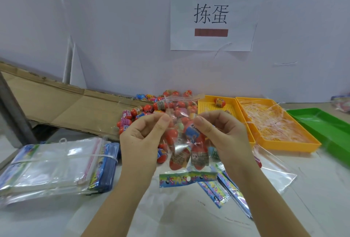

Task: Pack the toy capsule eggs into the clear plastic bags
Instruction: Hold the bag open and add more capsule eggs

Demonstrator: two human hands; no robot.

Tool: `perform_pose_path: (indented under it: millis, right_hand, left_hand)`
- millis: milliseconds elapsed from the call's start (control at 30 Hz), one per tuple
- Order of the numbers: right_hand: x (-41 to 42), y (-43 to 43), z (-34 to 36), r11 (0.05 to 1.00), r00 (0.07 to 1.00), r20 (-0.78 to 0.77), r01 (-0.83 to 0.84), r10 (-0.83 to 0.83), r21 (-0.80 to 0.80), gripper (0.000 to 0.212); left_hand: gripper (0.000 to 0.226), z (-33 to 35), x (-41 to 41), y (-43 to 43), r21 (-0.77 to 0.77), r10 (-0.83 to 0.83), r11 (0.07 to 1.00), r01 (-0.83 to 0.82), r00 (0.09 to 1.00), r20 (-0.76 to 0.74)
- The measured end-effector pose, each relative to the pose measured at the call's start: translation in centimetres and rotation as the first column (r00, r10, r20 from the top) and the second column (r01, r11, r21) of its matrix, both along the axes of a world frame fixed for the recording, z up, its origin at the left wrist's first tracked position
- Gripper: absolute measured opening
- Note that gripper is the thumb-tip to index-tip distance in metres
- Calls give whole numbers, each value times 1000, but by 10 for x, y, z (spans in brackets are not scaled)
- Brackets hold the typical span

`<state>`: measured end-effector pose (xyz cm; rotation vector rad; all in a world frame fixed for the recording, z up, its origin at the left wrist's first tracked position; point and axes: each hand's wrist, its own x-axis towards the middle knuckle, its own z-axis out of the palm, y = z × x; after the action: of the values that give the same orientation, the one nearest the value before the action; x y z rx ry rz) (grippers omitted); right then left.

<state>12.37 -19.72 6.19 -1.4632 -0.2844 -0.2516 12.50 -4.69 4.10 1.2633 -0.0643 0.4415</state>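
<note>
Wall sign (pixel 211 14) reading 拣蛋. Your left hand (pixel 144 138) and right hand (pixel 223 136) both pinching clear bag (pixel 181 147) above desk (pixel 170 217), eggs (pixel 179 158) sitting inside, labels too blurred. Egg pile (pixel 145 108) lying behind, bag partly blocking it. Bag stack (pixel 53 166) sitting left.

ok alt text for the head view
A left hand and right hand pinch a clear plastic bag of red toy capsule eggs, colourful header at the bottom. Around lie loose eggs, two yellow plastic trays and a stack of empty bags.
</note>
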Motion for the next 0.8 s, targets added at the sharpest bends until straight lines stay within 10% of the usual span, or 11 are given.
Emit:
perform_pose_path:
  millis: [300, 567, 800]
  right_hand:
    - [2, -1, -1, 998, 998, -56, -10, 13, 55, 13]
    - [2, 1, -2, 1000, 999, -42, 11, -11, 0, 6]
    - [3, 1, -3, 998, 998, -44, 55, -54, 20, 21]
  left_hand:
    - [19, -2, 3, -3, -229, -158, 964, 136, 984, -79]
    - [39, 6, -3, -1, -138, -74, 988, 69, 997, -32]
    - [11, 3, -2, -1, -283, -70, 958, 48, 995, -67]
